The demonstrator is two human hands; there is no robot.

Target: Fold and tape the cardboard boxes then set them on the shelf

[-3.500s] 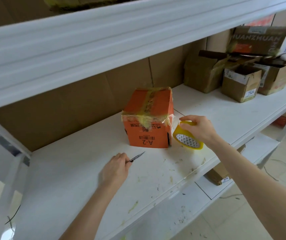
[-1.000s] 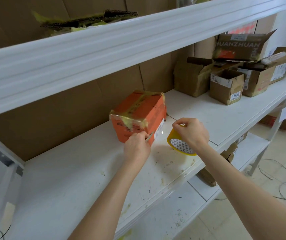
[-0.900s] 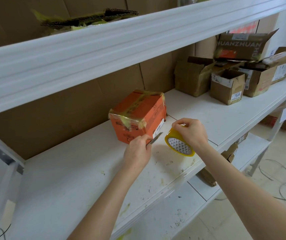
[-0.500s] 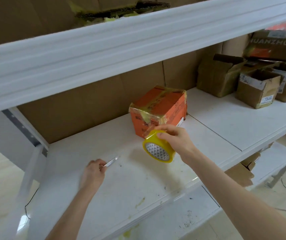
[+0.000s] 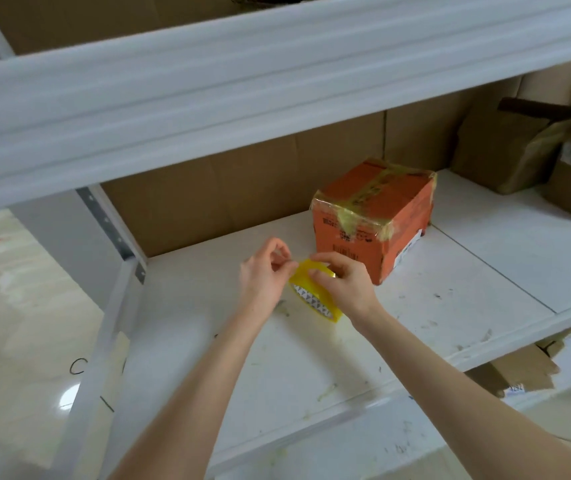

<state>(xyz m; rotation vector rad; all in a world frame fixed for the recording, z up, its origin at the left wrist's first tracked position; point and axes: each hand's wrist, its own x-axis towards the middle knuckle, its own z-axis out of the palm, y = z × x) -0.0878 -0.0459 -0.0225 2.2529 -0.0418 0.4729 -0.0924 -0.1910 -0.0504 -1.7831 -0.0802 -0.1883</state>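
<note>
1. my right hand (image 5: 342, 285) has its fingers clenched round the yellow tape roll (image 5: 315, 301), low over the shelf (image 5: 484, 271).
2. my left hand (image 5: 263, 271), at the roll's 9 o'clock, pinches its rim between thumb and forefinger.
3. the orange box (image 5: 374, 216), taped across its top, stands on the shelf at the roll's 1 o'clock, near it.
4. brown boxes (image 5: 505, 150) sit well apart at 2 o'clock.

Only the person's arms show: the left hand (image 5: 262, 276) and the right hand (image 5: 348, 289) are bare, and so are the left forearm (image 5: 204, 386) and the right forearm (image 5: 450, 386), slim and uncovered right to the frame's lower edge (fingernails too blurred to describe).
</note>
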